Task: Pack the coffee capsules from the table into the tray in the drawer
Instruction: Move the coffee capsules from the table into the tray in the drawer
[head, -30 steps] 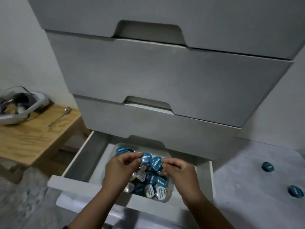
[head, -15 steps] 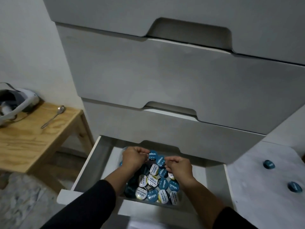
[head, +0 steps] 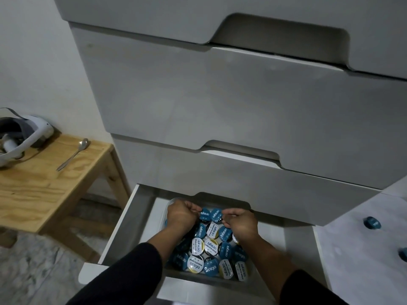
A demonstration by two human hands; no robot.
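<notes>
- Two hands reach into the open bottom drawer from below; both sit over the far end of a clear tray of capsules
- left hand has its fingers curled, fingertips at the rim of a blue capsule in the back row; it appears to pinch that capsule
- right hand is curled the same way, fingertips on the neighbouring blue capsule; the two capsules sit side by side, touching, between the hands
- both forearms are bare up to dark sleeves pushed back near the elbows
- nearer the camera, the tray is packed with more capsules, lids up; some lids are blue, some white and yellow, printed "EXCELSO"; they lie close together and partly overlap
- tray rests on the drawer floor, towards the middle; bare white floor shows on either side of it
- above the open drawer stand three closed grey drawer fronts with cut-out handles
- to the right, a pale table holds two more blue capsules, one further back and one at the frame edge, well apart from the tray
- to the left, a wooden stool carries a spoon and a white headset; a white wall stands behind it
</notes>
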